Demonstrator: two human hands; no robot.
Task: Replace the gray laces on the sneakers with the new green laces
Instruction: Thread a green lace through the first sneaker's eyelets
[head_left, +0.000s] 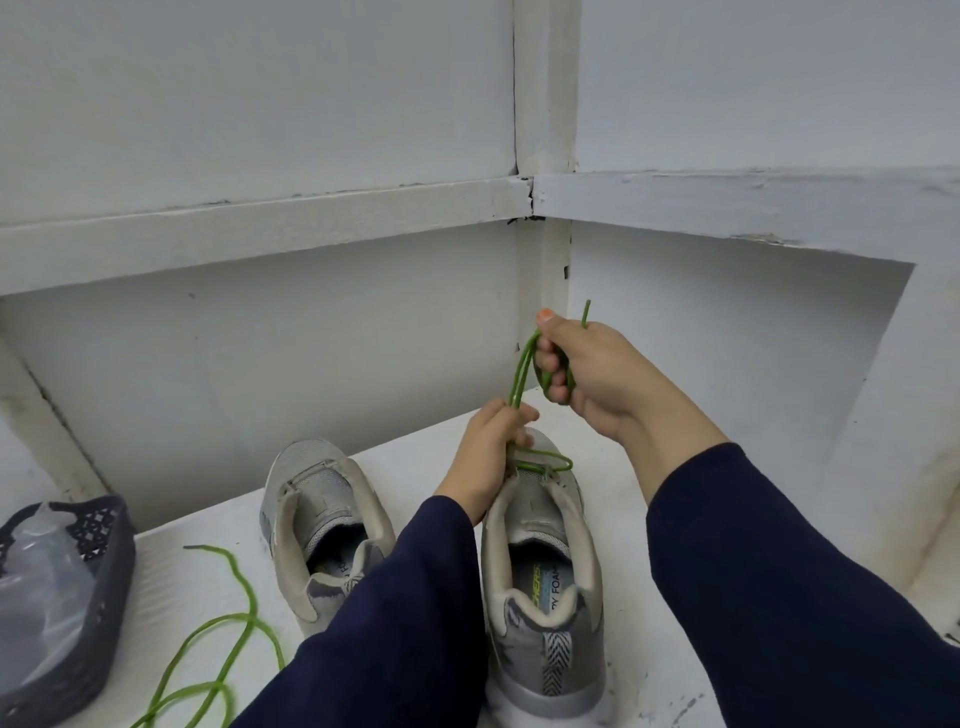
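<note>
left hand (485, 457) pinches the green lace (520, 374) at the eyelets of the right sneaker (545, 623); right hand (592, 369) grips both strands: draw up evenly, without twisting

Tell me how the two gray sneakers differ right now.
The right sneaker carries a green lace at its top eyelets; the left sneaker shows no lace. The left hand and right hand both grip the right sneaker's lace, while no hand is on the left sneaker; a second green lace lies loose beside it. Both are gray, upright, heels toward the camera.
</note>
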